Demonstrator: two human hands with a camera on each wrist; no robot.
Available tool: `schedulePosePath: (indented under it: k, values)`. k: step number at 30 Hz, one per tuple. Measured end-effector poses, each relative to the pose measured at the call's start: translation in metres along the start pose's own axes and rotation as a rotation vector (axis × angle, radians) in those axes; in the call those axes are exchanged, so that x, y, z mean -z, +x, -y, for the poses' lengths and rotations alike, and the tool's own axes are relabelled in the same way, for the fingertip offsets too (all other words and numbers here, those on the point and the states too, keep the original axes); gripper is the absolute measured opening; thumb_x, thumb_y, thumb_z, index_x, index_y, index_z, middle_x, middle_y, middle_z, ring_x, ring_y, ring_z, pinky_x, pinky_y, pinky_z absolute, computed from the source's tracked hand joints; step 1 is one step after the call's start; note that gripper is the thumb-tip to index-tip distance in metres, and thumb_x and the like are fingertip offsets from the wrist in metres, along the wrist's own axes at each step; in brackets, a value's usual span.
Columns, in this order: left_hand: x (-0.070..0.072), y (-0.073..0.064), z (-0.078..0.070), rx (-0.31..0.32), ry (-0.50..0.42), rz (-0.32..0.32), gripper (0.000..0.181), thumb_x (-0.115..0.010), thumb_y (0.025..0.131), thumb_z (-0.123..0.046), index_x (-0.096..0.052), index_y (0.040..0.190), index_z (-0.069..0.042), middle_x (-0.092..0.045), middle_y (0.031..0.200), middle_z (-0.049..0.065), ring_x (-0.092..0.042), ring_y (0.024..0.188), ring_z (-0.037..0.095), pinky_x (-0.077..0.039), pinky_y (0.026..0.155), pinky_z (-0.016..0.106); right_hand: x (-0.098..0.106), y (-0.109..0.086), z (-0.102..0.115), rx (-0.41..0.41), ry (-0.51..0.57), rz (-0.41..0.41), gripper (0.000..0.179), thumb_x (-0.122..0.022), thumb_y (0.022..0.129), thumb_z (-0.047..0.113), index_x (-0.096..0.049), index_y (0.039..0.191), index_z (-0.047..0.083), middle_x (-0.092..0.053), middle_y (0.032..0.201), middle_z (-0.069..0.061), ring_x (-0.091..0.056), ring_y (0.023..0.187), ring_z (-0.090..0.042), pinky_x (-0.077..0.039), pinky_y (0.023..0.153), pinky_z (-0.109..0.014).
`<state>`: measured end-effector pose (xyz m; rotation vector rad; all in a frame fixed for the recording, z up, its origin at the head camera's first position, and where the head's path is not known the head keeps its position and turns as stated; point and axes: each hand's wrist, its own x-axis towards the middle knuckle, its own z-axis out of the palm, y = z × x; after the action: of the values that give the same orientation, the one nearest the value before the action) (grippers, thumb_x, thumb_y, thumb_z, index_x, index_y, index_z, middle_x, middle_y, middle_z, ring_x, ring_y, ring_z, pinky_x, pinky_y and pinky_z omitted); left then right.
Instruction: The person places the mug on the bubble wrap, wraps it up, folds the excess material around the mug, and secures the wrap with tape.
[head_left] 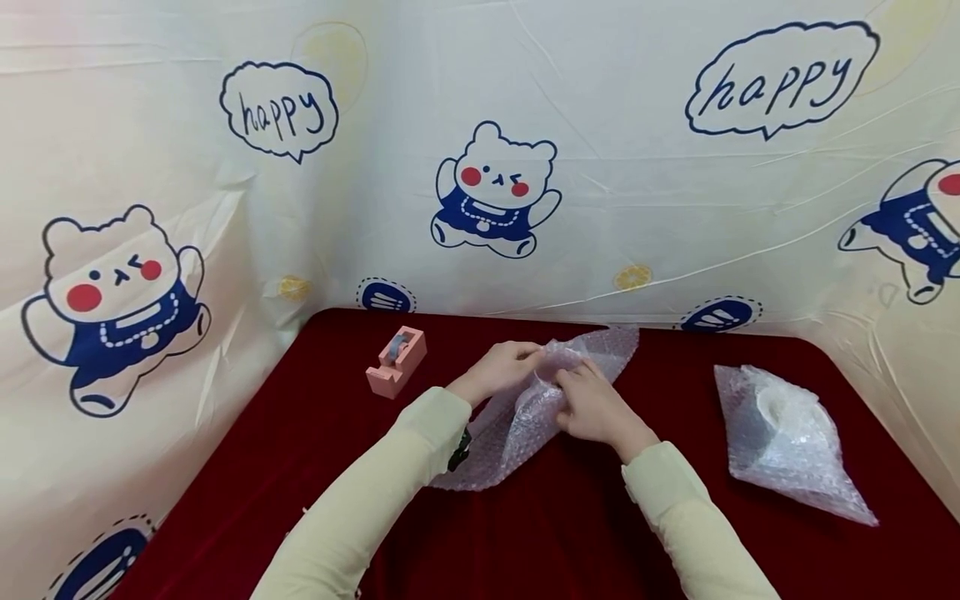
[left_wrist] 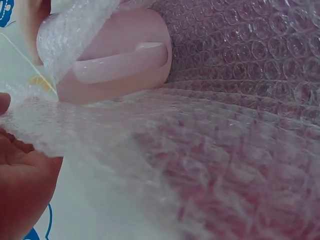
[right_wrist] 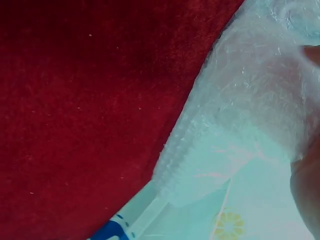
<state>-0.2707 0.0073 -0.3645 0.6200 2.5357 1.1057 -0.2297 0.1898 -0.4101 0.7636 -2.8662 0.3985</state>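
A pale mug (left_wrist: 120,35) with its handle showing lies on its side in a sheet of bubble wrap (head_left: 525,433) at the middle of the table. One flap of the sheet is folded over part of the mug in the left wrist view. My left hand (head_left: 504,367) pinches the edge of the sheet by the mug's far end. From the other side, my right hand (head_left: 596,404) grips the folded wrap around the mug, its fingers curled near the opening. The near end of the sheet spreads loosely toward me.
A pink tape dispenser (head_left: 396,362) with a roll of tape stands at the back left. Another bubble-wrapped bundle (head_left: 783,442), with a round white rim showing through, lies at the right. Dark red cloth (head_left: 300,450) covers the table, and a printed curtain (head_left: 600,217) hangs behind it.
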Motion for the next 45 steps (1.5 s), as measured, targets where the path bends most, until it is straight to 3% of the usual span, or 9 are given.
schedulePosePath:
  k: [8, 13, 19, 23, 28, 31, 34, 41, 45]
  values:
    - [-0.004, 0.001, 0.002, -0.018, -0.027, -0.008, 0.044, -0.048, 0.1, -0.037, -0.055, 0.134, -0.01, -0.056, 0.137, 0.008, -0.054, 0.125, 0.026, -0.05, 0.098, 0.039, -0.005, -0.005, -0.011, 0.057, 0.398, -0.129, 0.022, -0.048, 0.086, 0.009, -0.064, 0.096, -0.003, -0.066, 0.102, -0.018, -0.055, 0.111, -0.037, -0.014, 0.112, -0.065]
    - [-0.005, 0.001, 0.001, -0.019, -0.026, -0.028, 0.041, -0.047, 0.1, -0.035, -0.057, 0.132, -0.011, -0.058, 0.135, 0.009, -0.056, 0.123, 0.026, -0.052, 0.095, 0.039, -0.006, -0.006, -0.01, -0.03, 0.444, -0.171, 0.028, -0.044, 0.094, 0.005, -0.069, 0.099, -0.006, -0.057, 0.128, -0.023, -0.039, 0.131, -0.041, -0.023, 0.11, -0.062]
    - [-0.006, 0.002, 0.0, -0.005, -0.008, -0.039, 0.04, -0.048, 0.1, -0.032, -0.057, 0.131, -0.01, -0.058, 0.134, 0.01, -0.056, 0.121, 0.026, -0.052, 0.094, 0.04, -0.009, -0.008, -0.007, -0.161, 0.509, -0.195, 0.022, -0.052, 0.091, 0.009, -0.07, 0.093, -0.004, -0.033, 0.147, -0.03, -0.012, 0.142, -0.05, -0.014, 0.11, -0.069]
    - [-0.009, 0.003, 0.0, -0.029, 0.03, -0.065, 0.037, -0.05, 0.099, -0.028, -0.059, 0.129, -0.008, -0.061, 0.126, 0.011, -0.059, 0.106, 0.021, -0.052, 0.086, 0.034, -0.008, -0.008, -0.007, -0.278, 0.698, -0.157, 0.019, -0.054, 0.093, 0.011, -0.057, 0.105, -0.003, -0.006, 0.156, -0.029, -0.009, 0.141, -0.051, -0.024, 0.108, -0.067]
    - [-0.014, 0.004, -0.001, -0.085, 0.097, -0.099, 0.035, -0.055, 0.095, -0.024, -0.063, 0.125, -0.007, -0.063, 0.117, 0.011, -0.056, 0.094, 0.018, -0.05, 0.082, 0.032, -0.003, -0.009, -0.009, -0.471, 0.873, -0.067, 0.067, -0.057, 0.094, 0.02, -0.016, 0.144, 0.003, 0.013, 0.158, -0.022, 0.007, 0.145, -0.045, -0.012, 0.115, -0.064]
    - [-0.015, 0.004, 0.0, -0.089, 0.112, -0.095, 0.04, -0.057, 0.094, -0.03, -0.062, 0.126, -0.006, -0.061, 0.123, 0.011, -0.059, 0.102, 0.021, -0.051, 0.088, 0.035, -0.003, -0.009, -0.01, -0.525, 0.915, -0.016, 0.087, -0.055, 0.095, 0.025, 0.01, 0.151, 0.006, 0.014, 0.159, -0.021, 0.007, 0.146, -0.042, -0.011, 0.117, -0.06]
    - [-0.017, 0.004, 0.0, -0.098, 0.127, -0.106, 0.044, -0.052, 0.097, -0.037, -0.062, 0.125, -0.005, -0.06, 0.128, 0.012, -0.059, 0.111, 0.024, -0.05, 0.095, 0.039, -0.003, -0.009, -0.009, -0.543, 0.918, 0.002, 0.088, -0.054, 0.097, 0.027, 0.013, 0.151, 0.006, 0.011, 0.159, -0.022, 0.005, 0.146, -0.042, -0.012, 0.117, -0.059]
    - [-0.023, 0.005, -0.002, -0.147, 0.139, -0.229, 0.042, -0.047, 0.101, -0.024, -0.064, 0.071, 0.0, -0.067, 0.114, 0.013, -0.061, 0.108, 0.024, -0.05, 0.09, 0.038, -0.005, -0.01, -0.01, -0.56, 0.918, 0.027, 0.086, -0.053, 0.097, 0.031, 0.008, 0.153, 0.005, 0.004, 0.159, -0.024, 0.001, 0.147, -0.041, -0.01, 0.118, -0.056]
    - [-0.027, 0.006, -0.005, -0.08, 0.138, -0.286, 0.027, -0.057, 0.096, -0.021, -0.075, 0.088, -0.003, -0.067, 0.114, 0.011, -0.064, 0.103, 0.023, -0.053, 0.084, 0.034, -0.006, -0.011, -0.011, -0.558, 0.916, 0.038, 0.085, -0.051, 0.098, 0.033, 0.008, 0.153, 0.006, 0.005, 0.159, -0.024, 0.003, 0.147, -0.04, -0.009, 0.119, -0.056]
